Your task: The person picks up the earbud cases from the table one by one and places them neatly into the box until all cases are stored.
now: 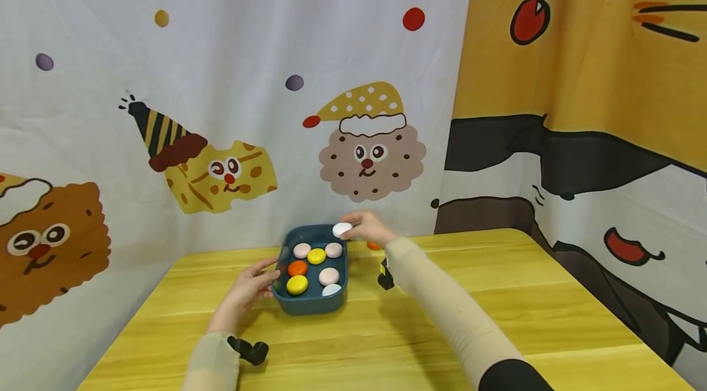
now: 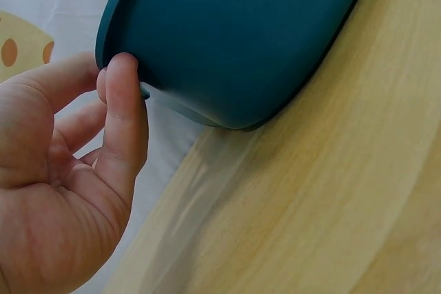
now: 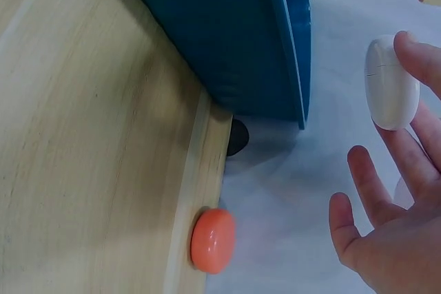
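Note:
A dark blue plastic bin (image 1: 310, 306) with rounded corners stands on the table. My left hand (image 1: 248, 285) grips its left rim, and the left wrist view shows the fingertips (image 2: 122, 67) pinching the bin's edge. Over the bin's far right corner, my right hand (image 1: 371, 228) pinches a smooth white oval case (image 3: 393, 87) between thumb and fingers. A thin seam line runs across the case. Inside the bin lie several similar rounded pieces, among them a yellow one (image 1: 297, 285), an orange one (image 1: 297, 268), a pale pink one (image 1: 329, 276) and a whitish one (image 1: 331, 290).
Another orange oval piece (image 3: 212, 241) lies on the wood-grain table (image 1: 309, 354) right of the bin, close to the far edge. Behind the table hangs a white curtain (image 1: 232, 23) printed with cartoon figures. A black wrist device (image 1: 248, 350) sits on the left sleeve.

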Demonstrator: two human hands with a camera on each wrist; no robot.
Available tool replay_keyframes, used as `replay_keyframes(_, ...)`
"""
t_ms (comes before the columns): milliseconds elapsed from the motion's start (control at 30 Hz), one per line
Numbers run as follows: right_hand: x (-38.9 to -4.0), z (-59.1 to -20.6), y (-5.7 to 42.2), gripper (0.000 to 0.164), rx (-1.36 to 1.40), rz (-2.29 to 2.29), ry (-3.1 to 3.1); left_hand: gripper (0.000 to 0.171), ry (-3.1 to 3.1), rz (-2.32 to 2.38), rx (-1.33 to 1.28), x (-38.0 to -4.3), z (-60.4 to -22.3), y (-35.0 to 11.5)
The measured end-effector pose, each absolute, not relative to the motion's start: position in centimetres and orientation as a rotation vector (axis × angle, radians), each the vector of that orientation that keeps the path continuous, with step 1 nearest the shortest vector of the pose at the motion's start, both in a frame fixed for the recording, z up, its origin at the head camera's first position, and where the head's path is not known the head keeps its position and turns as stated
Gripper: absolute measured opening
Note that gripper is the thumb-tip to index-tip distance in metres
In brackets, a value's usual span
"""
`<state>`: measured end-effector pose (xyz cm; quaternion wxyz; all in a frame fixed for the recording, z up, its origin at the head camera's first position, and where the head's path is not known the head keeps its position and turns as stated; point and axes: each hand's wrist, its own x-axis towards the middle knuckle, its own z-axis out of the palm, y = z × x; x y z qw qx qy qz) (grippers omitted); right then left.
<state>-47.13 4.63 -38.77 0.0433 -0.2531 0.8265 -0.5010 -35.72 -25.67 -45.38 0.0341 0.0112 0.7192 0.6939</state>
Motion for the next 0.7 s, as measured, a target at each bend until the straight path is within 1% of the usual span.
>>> replay_keyframes(400,-47.1,-38.9,3.5,0.043,-0.806,-1.478,2.527,0.057,2.230,2.139,0.015,-35.6,-45.8,-25.8)
replay_keyframes(700,-47.2,-38.7,3.2,0.046,-0.838,-1.405,2.536,0.057,2.214,2.143,0.066,-35.9,-46.1,-26.1)
